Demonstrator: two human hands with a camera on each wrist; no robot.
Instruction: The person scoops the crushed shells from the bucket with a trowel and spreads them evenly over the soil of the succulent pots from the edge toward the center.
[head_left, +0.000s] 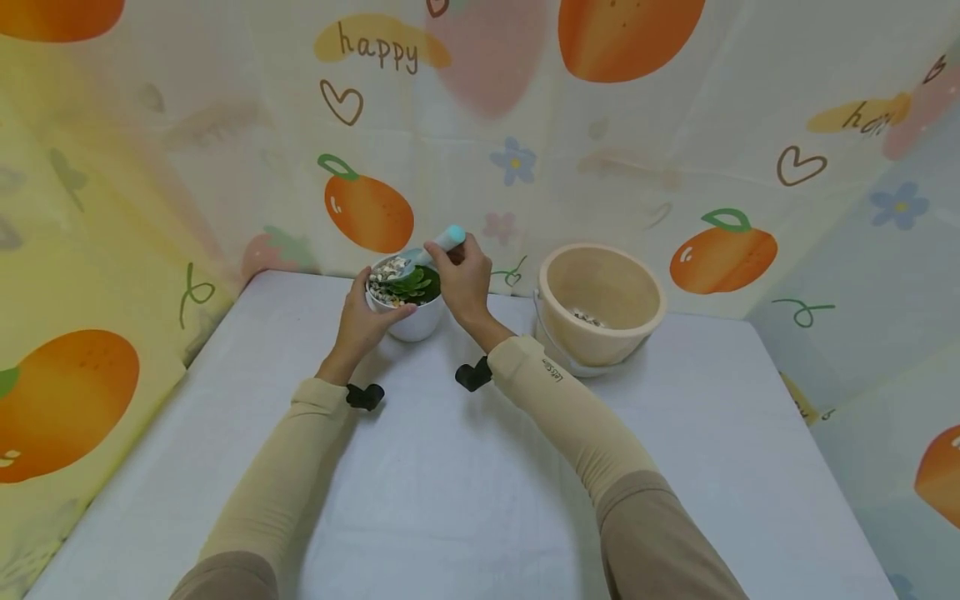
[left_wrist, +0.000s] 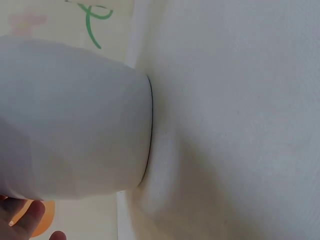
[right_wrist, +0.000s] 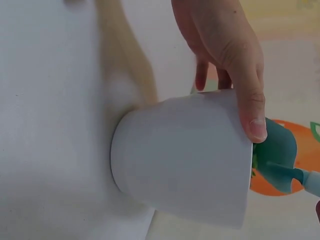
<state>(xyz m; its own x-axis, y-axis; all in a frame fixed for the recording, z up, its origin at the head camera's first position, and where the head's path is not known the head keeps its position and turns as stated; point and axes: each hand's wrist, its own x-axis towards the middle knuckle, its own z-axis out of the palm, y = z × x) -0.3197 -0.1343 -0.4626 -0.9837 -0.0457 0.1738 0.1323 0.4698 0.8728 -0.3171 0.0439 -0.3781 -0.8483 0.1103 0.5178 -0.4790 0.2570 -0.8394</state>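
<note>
Both forearms enter from the bottom of the head view and angle inward toward the centre. The left hand [head_left: 363,321] has its grip clasped on a white pot [head_left: 416,325], thumb laid across the near side up to the rim and fingers round the outer side. The right hand [head_left: 467,283], bent over the pot's right side, has its grip pinched on the handle of a small trowel [head_left: 452,237], with the blade slanting down to the left over the pot's mouth. The pot stands just above the centre of the frame, near the back edge of the table [head_left: 450,500]; it is smooth and plain, narrowing toward its base. In it sits a green succulent [head_left: 412,286], with pale, mixed pebbles [head_left: 382,275] at the left. The trowel has a light blue handle and a blade that looks teal in the right wrist view. Right of centre stands a cream bucket [head_left: 600,340] with more pebbles on its floor. The backdrop [head_left: 465,183] reads "happy" at upper left, and a partly creased word starting "ha" at upper right; small lettering on the right sleeve [head_left: 570,408] seems to begin "Lets"
</note>
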